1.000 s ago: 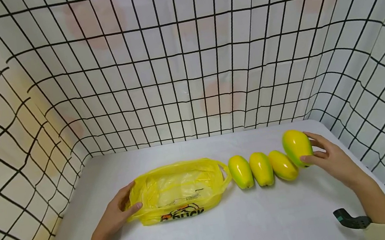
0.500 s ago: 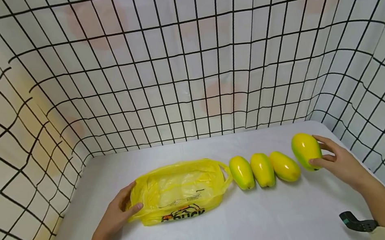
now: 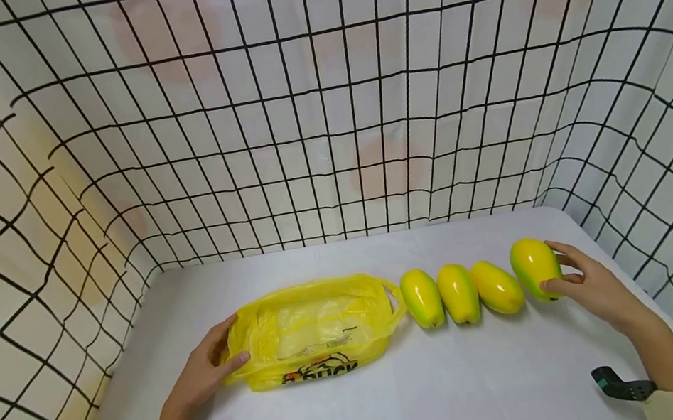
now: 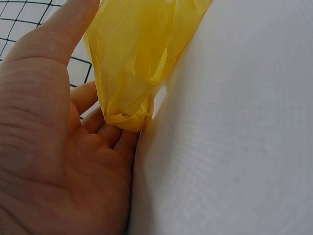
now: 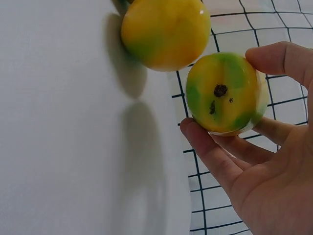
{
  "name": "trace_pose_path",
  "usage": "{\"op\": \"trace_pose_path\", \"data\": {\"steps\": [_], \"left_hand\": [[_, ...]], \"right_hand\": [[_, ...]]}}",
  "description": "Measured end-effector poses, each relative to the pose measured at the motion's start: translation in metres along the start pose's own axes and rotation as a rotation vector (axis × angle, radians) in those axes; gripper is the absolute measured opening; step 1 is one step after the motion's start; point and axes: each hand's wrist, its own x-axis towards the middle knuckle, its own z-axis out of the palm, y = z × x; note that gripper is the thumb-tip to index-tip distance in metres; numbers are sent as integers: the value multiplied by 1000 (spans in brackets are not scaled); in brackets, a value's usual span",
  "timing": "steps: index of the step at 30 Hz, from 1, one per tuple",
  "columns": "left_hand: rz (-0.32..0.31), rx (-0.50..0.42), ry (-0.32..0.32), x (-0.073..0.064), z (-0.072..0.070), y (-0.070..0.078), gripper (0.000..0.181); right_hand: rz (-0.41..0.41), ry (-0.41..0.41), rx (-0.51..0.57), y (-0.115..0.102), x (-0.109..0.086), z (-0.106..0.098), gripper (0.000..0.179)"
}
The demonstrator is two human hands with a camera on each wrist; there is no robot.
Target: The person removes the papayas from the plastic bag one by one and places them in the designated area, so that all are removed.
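Observation:
At the left of the head view lies a yellow plastic bag with black print, spread wide at its mouth. My left hand holds its left end, thumb over the near edge and fingers behind. In the left wrist view, the crumpled bag end sits between thumb and fingers. On the right, my right hand grips a yellow-green papaya between thumb and fingertips. The right wrist view shows the dark-spotted end of this papaya facing the camera, its shadow lying apart on the white surface.
Three more papayas lie in a row between the bag and my right hand. The bag's right handle reaches the first of them. Black netting over white sheeting walls the white table at the back and sides.
My right hand has carried its papaya to the right, away from the row, then slightly lower. The left hand and the bag have stayed in place.

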Motion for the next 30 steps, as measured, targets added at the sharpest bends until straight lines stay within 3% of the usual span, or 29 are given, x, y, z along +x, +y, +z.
{"op": "trace_pose_path", "data": {"steps": [15,30], "left_hand": [[-1,0,-3,1,-1,0,83],[11,-16,-3,0,-2,0,82]], "right_hand": [[48,-49,15,15,8,6,93],[67,-78,-46,23,9,13,98]]}}
